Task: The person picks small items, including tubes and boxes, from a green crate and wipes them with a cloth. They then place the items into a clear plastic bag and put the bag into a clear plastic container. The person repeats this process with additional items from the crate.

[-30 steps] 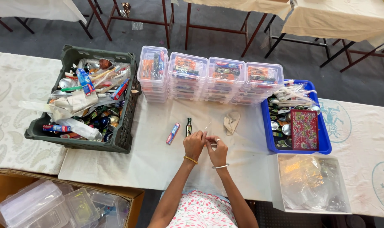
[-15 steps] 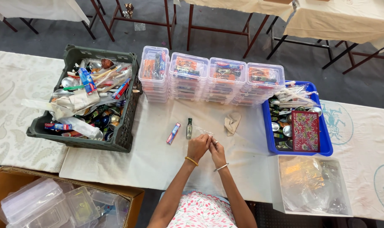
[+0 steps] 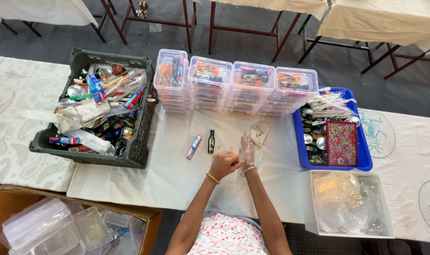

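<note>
Head camera looks down on the left hand (image 3: 224,165), fingers curled around something small and orange, touching the right hand (image 3: 246,150), fingers flat inside a clear plastic bag (image 3: 247,144), just beside the small dark bottle (image 3: 211,141) on the table (image 3: 177,174).

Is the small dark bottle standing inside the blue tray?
No, the small dark bottle lies on the white table, left of the blue tray.
</note>
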